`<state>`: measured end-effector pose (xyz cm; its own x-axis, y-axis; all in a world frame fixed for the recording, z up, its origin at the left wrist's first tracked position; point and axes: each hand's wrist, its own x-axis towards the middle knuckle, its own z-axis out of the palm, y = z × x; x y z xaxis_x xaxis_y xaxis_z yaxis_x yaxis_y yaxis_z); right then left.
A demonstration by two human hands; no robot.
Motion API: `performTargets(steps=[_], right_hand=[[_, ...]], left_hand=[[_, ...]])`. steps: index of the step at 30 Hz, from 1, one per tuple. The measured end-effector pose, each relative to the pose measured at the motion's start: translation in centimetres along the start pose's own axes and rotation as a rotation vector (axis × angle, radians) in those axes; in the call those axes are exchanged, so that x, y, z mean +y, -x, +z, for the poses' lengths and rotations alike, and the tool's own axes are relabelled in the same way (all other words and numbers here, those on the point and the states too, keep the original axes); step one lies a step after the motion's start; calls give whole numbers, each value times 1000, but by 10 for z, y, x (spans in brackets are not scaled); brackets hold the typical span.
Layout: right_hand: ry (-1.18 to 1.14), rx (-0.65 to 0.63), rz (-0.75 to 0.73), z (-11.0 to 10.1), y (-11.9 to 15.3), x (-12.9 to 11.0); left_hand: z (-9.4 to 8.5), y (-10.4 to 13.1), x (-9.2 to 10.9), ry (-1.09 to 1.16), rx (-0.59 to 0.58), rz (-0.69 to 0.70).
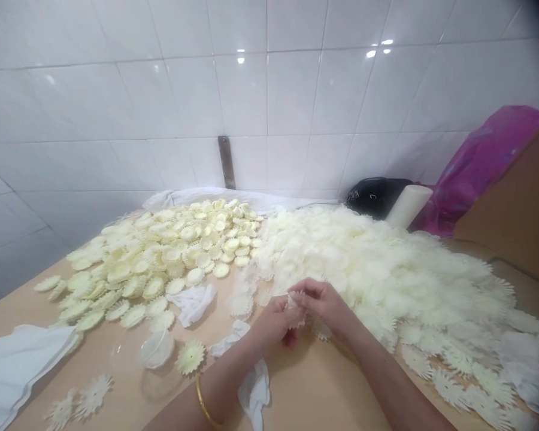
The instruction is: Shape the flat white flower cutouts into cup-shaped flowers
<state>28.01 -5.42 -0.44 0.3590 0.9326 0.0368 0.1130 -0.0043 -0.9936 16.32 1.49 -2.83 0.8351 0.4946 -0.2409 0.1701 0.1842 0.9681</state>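
Note:
Both hands meet over the middle of the table. My left hand is closed on a small whitish serrated disc. The fingers of my right hand pinch the same disc from the right. To the left rises a pile of pale yellow toothed discs. A wide heap of whiter, thin serrated discs spreads behind and to the right of my hands. A single yellow toothed disc lies left of my left forearm, beside a small clear container with whitish contents.
Crumpled white cloths lie among the piles, and another cloth covers the left edge. At the back right are a black object, a white roll and a pink bag. A tiled wall closes off the back.

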Motion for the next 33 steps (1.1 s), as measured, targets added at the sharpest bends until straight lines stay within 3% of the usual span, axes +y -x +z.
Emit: performTargets(steps=[3, 7, 13, 18, 24, 29, 33], right_hand=[[-72, -12, 0, -1, 1, -2], [-191, -123, 44, -2, 5, -5], [-193, -177, 84, 0, 6, -5], [-160, -20, 12, 4, 2, 5], [-236, 299, -15, 16, -2, 5], [-142, 384, 39, 23, -1, -2], [34, 480, -17, 26, 0, 2]], left_hand=[[0, 0, 1, 21, -34, 4], [-1, -1, 2, 54, 13, 30], [-2, -1, 1, 97, 34, 83], [2, 0, 2, 120, -14, 122], [8, -1, 4, 160, 35, 147], [14, 1, 10, 196, 56, 189], [22, 3, 9, 171, 145, 226]])
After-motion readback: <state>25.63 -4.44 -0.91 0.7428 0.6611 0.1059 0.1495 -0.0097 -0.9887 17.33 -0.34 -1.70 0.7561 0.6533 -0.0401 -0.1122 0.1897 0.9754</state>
